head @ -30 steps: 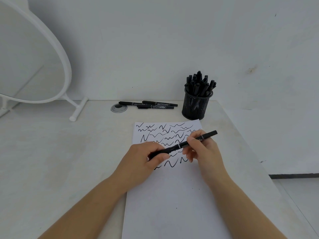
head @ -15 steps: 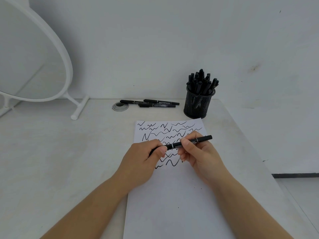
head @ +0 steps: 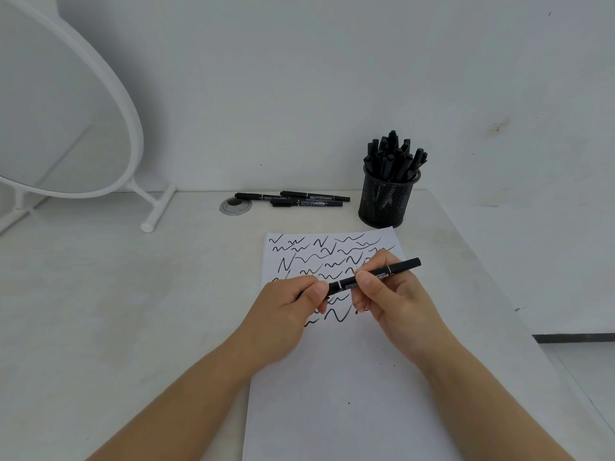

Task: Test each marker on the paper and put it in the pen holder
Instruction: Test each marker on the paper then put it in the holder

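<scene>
A: Where is the marker [head: 372,276]?

B: Held over the paper [head: 336,394], slanting up to the right above the scribbled lines. The left hand [head: 286,314] has its grip curled round the lower-left end, thumb and forefinger pinching it. The right hand [head: 389,294] pinches the barrel near the middle, its grip closed on it; the far end sticks out past the knuckles.

A: And the pen holder [head: 386,201]?

B: Upright at the back, just beyond the paper's top right corner, packed with black markers. Its base looks very near the sheet's upper edge; I cannot tell if they touch.

A: Room to move?

B: The worktop [head: 116,311] lies bare to the left of the paper. To the right only a narrow strip remains before the worktop's edge, which runs diagonally toward the near corner. Three loose markers [head: 296,199] lie along the back wall beside a round cable grommet [head: 234,206]. A tilted oval mirror [head: 66,111] on a white stand fills the far left.
</scene>
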The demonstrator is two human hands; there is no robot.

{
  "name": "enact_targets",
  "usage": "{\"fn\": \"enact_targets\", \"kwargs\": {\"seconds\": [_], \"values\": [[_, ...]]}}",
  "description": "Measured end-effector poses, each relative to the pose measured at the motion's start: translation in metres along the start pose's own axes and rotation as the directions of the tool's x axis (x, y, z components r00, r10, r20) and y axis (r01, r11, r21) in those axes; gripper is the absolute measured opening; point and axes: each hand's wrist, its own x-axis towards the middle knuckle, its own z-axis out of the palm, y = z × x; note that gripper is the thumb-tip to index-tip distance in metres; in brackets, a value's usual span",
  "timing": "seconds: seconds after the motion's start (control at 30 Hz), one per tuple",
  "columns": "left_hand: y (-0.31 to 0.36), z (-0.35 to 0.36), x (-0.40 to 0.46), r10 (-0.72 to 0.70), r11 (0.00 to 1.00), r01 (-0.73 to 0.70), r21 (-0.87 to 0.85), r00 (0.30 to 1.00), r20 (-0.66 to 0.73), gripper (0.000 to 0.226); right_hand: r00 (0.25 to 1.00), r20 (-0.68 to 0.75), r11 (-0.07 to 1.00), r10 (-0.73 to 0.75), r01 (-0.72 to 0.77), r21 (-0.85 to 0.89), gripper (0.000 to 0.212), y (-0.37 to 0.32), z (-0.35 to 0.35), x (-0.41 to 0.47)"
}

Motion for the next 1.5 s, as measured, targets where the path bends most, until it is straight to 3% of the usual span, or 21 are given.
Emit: {"fn": "enact_targets", "kwargs": {"seconds": [0.23, 0.3, 0.43, 0.53, 0.6, 0.67, 0.73, 0.77, 0.87, 1.0, 1.07, 1.17, 1.27, 1.37, 1.5], "values": [[0.0, -0.005, 0.003, 0.046, 0.996, -0.049, 0.069, 0.998, 0.048, 0.035, 0.998, -0.047, 0.994, 0.052, -0.056, -0.096, 0.015, -0.004, -0.004, 0.004], [-0.001, -0.008, 0.006, 0.047, 0.997, -0.05, 0.063, 0.998, 0.049, 0.032, 0.996, -0.074, 0.995, 0.049, -0.055, -0.083, 0.009, -0.003, -0.002, 0.004], [-0.009, -0.017, 0.007, 0.011, 0.999, -0.011, 0.038, 1.0, 0.011, 0.031, 0.965, -0.264, 1.0, -0.002, 0.002, 0.001, 0.017, -0.005, -0.005, 0.004], [-0.016, -0.02, 0.01, -0.044, 0.998, 0.047, 0.046, 0.997, -0.064, 0.031, 0.935, -0.346, 0.967, -0.08, -0.012, -0.256, 0.022, -0.008, -0.01, 0.006], [-0.018, -0.021, 0.012, -0.045, 0.998, 0.05, 0.042, 0.992, -0.116, 0.027, 0.946, -0.279, 0.832, -0.164, -0.019, -0.554, 0.021, -0.008, -0.007, 0.005], [-0.017, -0.02, 0.012, -0.017, 0.999, 0.022, 0.028, 0.987, -0.162, 0.02, 0.977, -0.061, 0.57, -0.203, 0.068, -0.819, 0.013, -0.009, 0.002, 0.004], [-0.013, -0.017, 0.013, 0.03, 0.999, -0.027, 0.018, 0.98, -0.195, 0.014, 0.963, 0.158, 0.322, -0.219, 0.224, -0.92, 0.009, -0.008, 0.011, 0.006], [-0.01, -0.016, 0.013, 0.062, 0.998, -0.058, 0.025, 0.978, -0.2, 0.014, 0.952, 0.222, 0.262, -0.21, 0.273, -0.926, 0.014, -0.009, 0.014, 0.007], [0.001, -0.015, 0.011, 0.193, 0.978, -0.174, 0.111, 0.963, -0.187, 0.016, 0.944, 0.29, 0.22, -0.158, 0.32, -0.922, 0.024, -0.019, 0.022, 0.014], [0.014, -0.019, 0.018, 0.342, 0.895, -0.27, 0.356, 0.926, -0.159, 0.004, 0.941, 0.314, 0.196, -0.124, 0.334, -0.922, 0.023, -0.034, 0.017, 0.025], [0.019, -0.021, 0.027, 0.409, 0.823, -0.303, 0.481, 0.903, -0.133, 0.011, 0.943, 0.314, 0.181, -0.107, 0.329, -0.927, 0.02, -0.041, 0.013, 0.03], [0.021, -0.031, 0.05, 0.361, 0.811, -0.254, 0.528, 0.926, -0.11, 0.026, 0.962, 0.237, 0.169, -0.135, 0.258, -0.951, 0.013, -0.057, 0.0, 0.044], [0.007, -0.046, 0.085, 0.225, 0.788, -0.117, 0.604, 0.969, -0.106, 0.029, 0.953, 0.012, 0.328, -0.303, 0.116, -0.938, 0.014, -0.081, -0.024, 0.064], [-0.013, -0.064, 0.122, 0.116, 0.721, -0.001, 0.693, 0.986, -0.119, 0.029, 0.854, -0.216, 0.567, -0.474, 0.108, -0.817, 0.038, -0.108, -0.042, 0.08], [-0.035, -0.075, 0.161, 0.076, 0.668, 0.028, 0.744, 0.991, -0.106, 0.03, 0.757, -0.3, 0.608, -0.58, 0.158, -0.778, 0.056, -0.12, -0.056, 0.092]]}}
